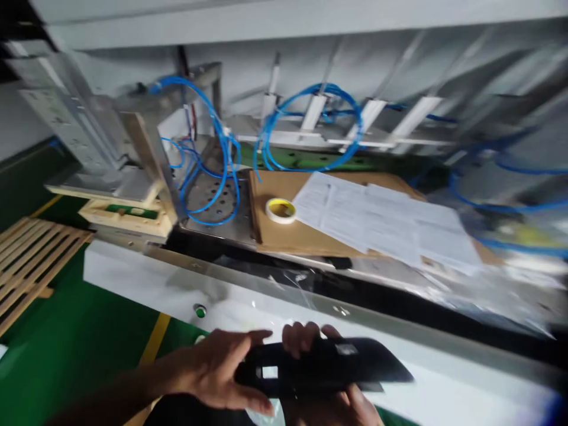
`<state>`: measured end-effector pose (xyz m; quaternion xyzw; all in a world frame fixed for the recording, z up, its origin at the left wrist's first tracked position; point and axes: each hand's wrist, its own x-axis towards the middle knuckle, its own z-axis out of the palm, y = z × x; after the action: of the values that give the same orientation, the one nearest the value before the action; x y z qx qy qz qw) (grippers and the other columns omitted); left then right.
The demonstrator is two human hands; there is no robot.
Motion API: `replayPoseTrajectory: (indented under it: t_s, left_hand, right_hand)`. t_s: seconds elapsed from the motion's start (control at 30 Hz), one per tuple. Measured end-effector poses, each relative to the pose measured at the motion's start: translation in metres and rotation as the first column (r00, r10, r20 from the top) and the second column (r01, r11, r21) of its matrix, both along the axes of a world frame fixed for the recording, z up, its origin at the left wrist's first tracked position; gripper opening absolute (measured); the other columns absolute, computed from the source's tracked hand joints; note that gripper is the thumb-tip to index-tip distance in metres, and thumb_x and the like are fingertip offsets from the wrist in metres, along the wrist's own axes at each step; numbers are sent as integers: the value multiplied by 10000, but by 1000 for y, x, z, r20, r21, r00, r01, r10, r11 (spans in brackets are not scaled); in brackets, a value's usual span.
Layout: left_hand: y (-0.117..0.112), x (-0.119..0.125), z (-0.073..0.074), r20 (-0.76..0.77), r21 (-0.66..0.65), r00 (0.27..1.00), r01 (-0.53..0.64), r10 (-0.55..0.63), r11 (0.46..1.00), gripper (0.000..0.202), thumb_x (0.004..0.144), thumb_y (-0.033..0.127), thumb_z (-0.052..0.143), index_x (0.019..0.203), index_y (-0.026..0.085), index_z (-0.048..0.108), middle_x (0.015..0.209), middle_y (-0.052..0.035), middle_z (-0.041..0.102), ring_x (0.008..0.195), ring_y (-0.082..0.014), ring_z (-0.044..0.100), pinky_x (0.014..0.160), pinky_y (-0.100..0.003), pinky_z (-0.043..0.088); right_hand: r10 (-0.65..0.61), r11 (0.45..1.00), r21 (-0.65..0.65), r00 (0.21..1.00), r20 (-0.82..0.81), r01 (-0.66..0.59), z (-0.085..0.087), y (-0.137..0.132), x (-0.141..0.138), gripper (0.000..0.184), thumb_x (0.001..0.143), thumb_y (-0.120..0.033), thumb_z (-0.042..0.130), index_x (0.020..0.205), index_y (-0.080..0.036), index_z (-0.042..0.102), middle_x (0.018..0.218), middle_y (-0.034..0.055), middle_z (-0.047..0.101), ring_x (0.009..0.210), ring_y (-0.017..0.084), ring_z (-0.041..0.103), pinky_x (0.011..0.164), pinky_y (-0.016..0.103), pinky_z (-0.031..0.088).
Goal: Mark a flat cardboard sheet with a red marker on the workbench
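Observation:
A long black plastic panel (328,367) with a small rectangular opening near its left end and a pointed right end is held up at the bottom middle. My left hand (217,367) is around its left end, thumb below and fingers above. From beneath, my right hand (304,340) grips the middle, its fingers curled over the top edge and its thumb at the lower edge; the palm is mostly hidden by the panel. A pale, shiny piece (266,414) shows below the left thumb, its kind unclear.
Beyond the hands is a white machine ledge (146,272) with a green button (200,311). A tape roll (280,210) and printed sheets (368,216) lie on cardboard (270,236). Blue hoses (266,142) loop behind; clear plastic film (483,302) lies right. A wooden pallet (31,254) is left.

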<state>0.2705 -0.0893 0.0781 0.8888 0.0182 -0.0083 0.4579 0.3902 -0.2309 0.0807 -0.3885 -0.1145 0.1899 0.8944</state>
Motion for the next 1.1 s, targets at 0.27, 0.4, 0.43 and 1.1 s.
replayPoseTrajectory:
  t_s: [0.27,0.4,0.43,1.1]
  left_hand:
    - [89,-91,24,130,577,905,-401,405,712,671,953,402,744,1519,262,412,1313,-85,671,1177,-278,683,955,-383,599]
    - [141,-137,29,117,726,916,-343,385,596,658,937,391,761,1502,265,447,1285,-72,674,1125,-274,684,915,-388,576]
    - [151,-146,29,125,742,910,-350,395,572,657,939,387,758,1505,272,445,1287,-69,672,1122,-276,681,915,-396,568]
    - [89,-180,-184,616,334,369,-923,696,193,377,1071,351,478,1398,197,584,1183,-91,764,1043,-202,753,874,-279,652]
  right_hand:
    - [106,913,-260,433,895,314,-5,89,14,822,897,-609,682,1598,-284,401,1515,143,540,1352,375,530,1084,573,425]
    - [506,848,-386,-338,794,363,10,154,-8,625,998,-517,612,1515,-179,520,1272,147,722,1177,310,642,1022,466,478]
    - [524,845,-400,-404,750,354,13,170,-16,598,1026,-512,559,1501,-150,527,1212,145,742,1106,288,664,984,442,496]
    - [705,663,-386,-361,610,642,3,450,-41,654,1063,-564,374,1301,-25,658,1059,271,777,994,346,729,930,494,584]
